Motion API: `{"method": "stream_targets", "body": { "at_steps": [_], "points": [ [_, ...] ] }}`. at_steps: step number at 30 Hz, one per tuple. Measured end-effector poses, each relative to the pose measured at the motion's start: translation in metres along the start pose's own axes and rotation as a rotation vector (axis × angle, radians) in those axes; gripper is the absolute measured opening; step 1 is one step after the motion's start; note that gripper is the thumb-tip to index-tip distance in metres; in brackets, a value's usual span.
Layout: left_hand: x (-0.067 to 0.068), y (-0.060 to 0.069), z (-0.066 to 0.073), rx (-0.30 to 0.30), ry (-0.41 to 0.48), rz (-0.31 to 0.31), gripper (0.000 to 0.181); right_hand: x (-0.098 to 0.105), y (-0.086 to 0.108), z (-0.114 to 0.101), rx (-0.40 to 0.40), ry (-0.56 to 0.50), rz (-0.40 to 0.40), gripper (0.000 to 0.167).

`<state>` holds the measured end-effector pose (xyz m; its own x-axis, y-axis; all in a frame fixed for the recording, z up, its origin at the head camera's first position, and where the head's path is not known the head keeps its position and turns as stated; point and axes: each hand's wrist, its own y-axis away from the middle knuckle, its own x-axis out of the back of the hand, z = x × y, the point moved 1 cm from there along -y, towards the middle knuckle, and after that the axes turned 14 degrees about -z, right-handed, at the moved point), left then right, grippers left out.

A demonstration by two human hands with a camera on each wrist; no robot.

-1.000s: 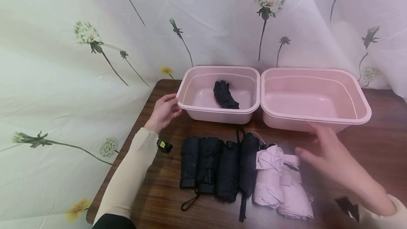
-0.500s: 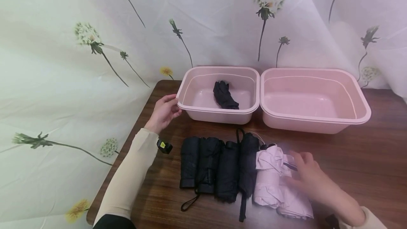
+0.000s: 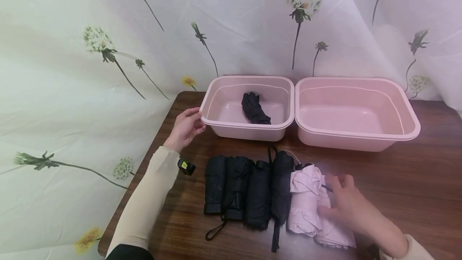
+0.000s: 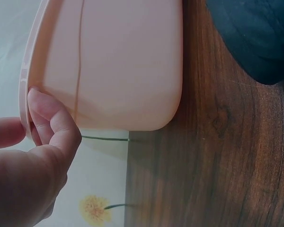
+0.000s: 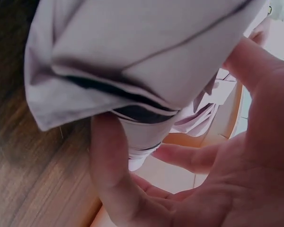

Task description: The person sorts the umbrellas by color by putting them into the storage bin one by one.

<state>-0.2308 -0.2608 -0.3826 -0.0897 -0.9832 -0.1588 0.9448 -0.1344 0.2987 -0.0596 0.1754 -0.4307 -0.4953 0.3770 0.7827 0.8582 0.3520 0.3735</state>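
Right hand: since a second ago it has come from in front of the right tub to the outer pink umbrella; I see thumb and fingers curled round it, grasping (a little blurred from my head view).
Outer pink umbrella: on the wooden table, beside the inner pink umbrella.
Black umbrellas: four in a row, left of the pink pair.
Left hand: pinching the rim of the left tub.
Left tub: one crumpled black umbrella inside.
Backdrop: dandelion-print cloth.
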Motion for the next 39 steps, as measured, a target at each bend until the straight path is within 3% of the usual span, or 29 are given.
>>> {"method": "stream_targets", "body": {
  "at_steps": [10,16,23,27,35,39],
  "points": [
    [-0.002,0.0,0.002,0.005,-0.013,-0.008,0.043,0.01,-0.001,0.01,-0.006,0.029,-0.031,0.087],
    [-0.002,-0.002,0.001,0.003,-0.019,-0.015,0.043,0.019,-0.001,0.018,-0.072,0.063,-0.071,0.088],
    [-0.001,-0.002,0.001,-0.003,-0.013,-0.007,0.042,0.016,-0.001,0.018,-0.108,0.073,-0.14,0.104],
    [-0.001,-0.002,0.001,-0.008,-0.013,-0.008,0.04,0.011,0.0,0.016,-0.122,0.058,-0.138,0.112],
    [0.0,-0.001,0.001,-0.007,-0.025,-0.015,0.043,0.008,0.0,0.015,-0.146,0.123,-0.101,0.11],
    [0.0,-0.001,0.0,-0.003,-0.029,-0.018,0.043,0.006,-0.001,0.016,-0.139,0.08,-0.096,0.108]
  ]
}}
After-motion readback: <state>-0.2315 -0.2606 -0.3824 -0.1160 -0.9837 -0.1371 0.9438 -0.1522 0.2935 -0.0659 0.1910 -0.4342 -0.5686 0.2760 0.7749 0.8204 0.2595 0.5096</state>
